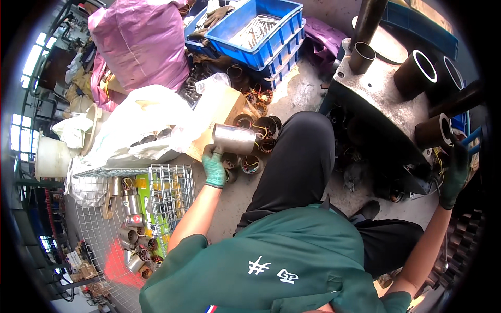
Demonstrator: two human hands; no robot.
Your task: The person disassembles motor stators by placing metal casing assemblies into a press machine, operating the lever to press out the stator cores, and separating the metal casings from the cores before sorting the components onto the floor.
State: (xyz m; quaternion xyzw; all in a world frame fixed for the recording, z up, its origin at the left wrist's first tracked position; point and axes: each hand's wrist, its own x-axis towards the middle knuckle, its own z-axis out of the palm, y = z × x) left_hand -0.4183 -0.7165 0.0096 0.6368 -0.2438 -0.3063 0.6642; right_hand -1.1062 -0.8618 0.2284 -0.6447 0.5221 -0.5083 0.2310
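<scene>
My left hand (214,168), in a green glove, is closed on the lower left side of a shiny silver motor housing (233,139). The housing lies sideways, with yellow wire at its right end. Below and beside it, several open-ended motor housings with windings (252,165) stand on the floor. At the far right my gloved right hand (455,175) is beside the open end of a dark metal tube (432,131) at the edge of a metal bench (365,78). Shadow hides its fingers, so whether they grip anything is unclear.
On the left, a wire basket (171,195) contains several motor housings. White sacking (138,117) and a cardboard piece (224,107) lie beyond it. Farther back are a pink sack (138,44) and stacked blue crates (284,36). More tubes (414,75) stand on the bench.
</scene>
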